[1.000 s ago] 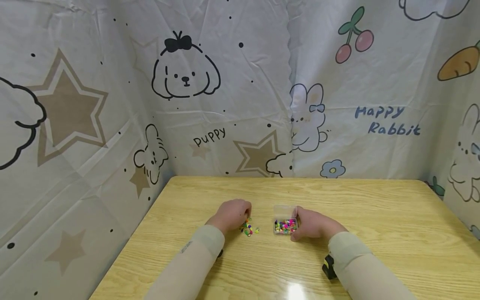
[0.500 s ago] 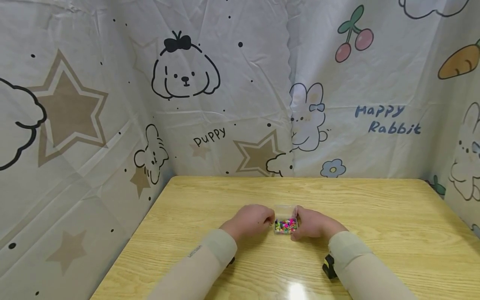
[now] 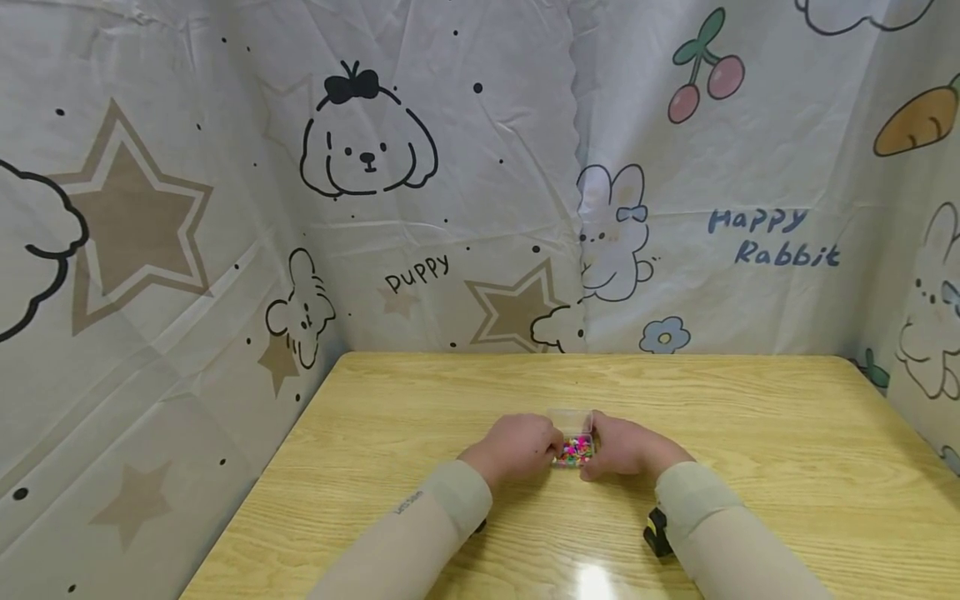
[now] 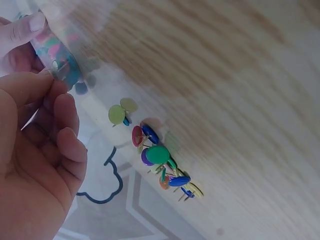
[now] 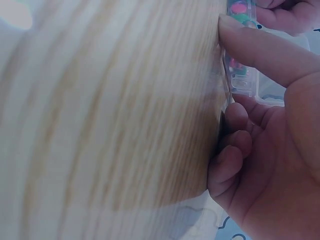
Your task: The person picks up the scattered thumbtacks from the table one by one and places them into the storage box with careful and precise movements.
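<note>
In the head view, a small clear plastic box [image 3: 572, 420] stands on the table with its lid raised, holding many colourful thumbtacks [image 3: 577, 451]. My right hand [image 3: 626, 446] grips its right side, thumb at the front and fingers behind. Over the left part of the box is my left hand [image 3: 517, 447], thumb and forefinger pinched together. A thin pin-like glint shows at those fingertips in the left wrist view; the rest of that thumbtack is hidden. Several loose thumbtacks [image 4: 157, 155], green, blue, red, purple and yellow, lie in a pile beside the left hand, covered by it in the head view.
The light wooden table [image 3: 720, 408] reaches back to a white printed curtain [image 3: 450, 150], which hangs behind it and along both sides. A dark strap piece [image 3: 657, 533] sits under the right wrist.
My left hand has moved right from the loose pile to the box, its fingertips now over the thumbtacks inside. The right hand has stayed at the box.
</note>
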`<action>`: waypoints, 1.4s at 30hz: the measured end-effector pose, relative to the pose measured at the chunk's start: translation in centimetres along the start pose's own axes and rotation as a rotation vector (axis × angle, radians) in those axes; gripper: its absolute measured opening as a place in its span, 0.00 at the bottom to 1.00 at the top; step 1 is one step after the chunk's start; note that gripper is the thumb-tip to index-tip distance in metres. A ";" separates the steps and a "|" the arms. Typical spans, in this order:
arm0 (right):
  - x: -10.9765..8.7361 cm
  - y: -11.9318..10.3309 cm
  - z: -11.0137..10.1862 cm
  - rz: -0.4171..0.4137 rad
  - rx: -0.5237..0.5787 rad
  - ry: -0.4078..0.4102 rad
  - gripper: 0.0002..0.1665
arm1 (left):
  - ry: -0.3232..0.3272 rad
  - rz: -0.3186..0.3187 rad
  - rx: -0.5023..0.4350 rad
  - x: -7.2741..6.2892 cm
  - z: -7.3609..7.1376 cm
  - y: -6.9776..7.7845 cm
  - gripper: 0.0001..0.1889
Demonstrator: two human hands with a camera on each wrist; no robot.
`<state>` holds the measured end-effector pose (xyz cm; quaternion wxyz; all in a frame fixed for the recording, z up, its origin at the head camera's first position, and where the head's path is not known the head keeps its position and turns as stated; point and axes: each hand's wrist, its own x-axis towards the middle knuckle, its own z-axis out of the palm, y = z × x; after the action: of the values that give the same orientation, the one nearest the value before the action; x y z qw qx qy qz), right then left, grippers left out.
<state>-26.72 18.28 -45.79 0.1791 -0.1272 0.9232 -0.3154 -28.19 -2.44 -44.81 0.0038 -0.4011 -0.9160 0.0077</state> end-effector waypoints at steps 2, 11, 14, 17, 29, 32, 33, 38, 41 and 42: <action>0.0 0.0 0.0 0.006 0.006 0.000 0.29 | 0.000 0.002 -0.006 -0.1 -0.1 -0.1 0.10; 0.1 -0.1 0.0 0.023 0.007 0.001 0.30 | 0.008 -0.109 -0.135 -0.9 -1.0 -1.7 0.10; 0.1 0.0 0.0 0.018 0.005 0.002 0.32 | 0.015 -0.150 -0.124 -1.5 -1.5 -2.9 0.13; 0.1 0.1 0.0 0.014 -0.003 0.000 0.32 | 0.026 -0.202 -0.129 -2.1 -1.7 -4.4 0.14; 0.2 0.1 0.1 0.022 0.008 -0.010 0.33 | -0.031 -0.274 -0.178 -3.2 -0.1 -7.7 0.05; 0.2 0.1 0.1 0.020 0.008 -0.010 0.33 | -0.024 -0.256 -0.167 -3.1 0.2 -7.6 0.06; 0.3 0.1 0.1 0.019 0.010 -0.010 0.33 | -0.025 -0.252 -0.159 -3.0 0.3 -7.5 0.07; 0.2 0.0 0.0 0.016 0.006 -0.016 0.33 | -0.023 -0.234 -0.107 -2.8 0.6 -7.3 0.09; 0.2 0.0 0.0 0.020 0.003 -0.013 0.33 | -0.008 -0.229 -0.083 -2.7 0.8 -7.1 0.10; 0.1 0.0 0.0 0.020 0.001 -0.012 0.33 | -0.001 -0.227 -0.078 -2.6 0.8 -7.0 0.10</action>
<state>-26.84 18.21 -45.81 0.1876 -0.1200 0.9232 -0.3132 -31.61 -9.14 -45.49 -0.0115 -0.2949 -0.9551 -0.0280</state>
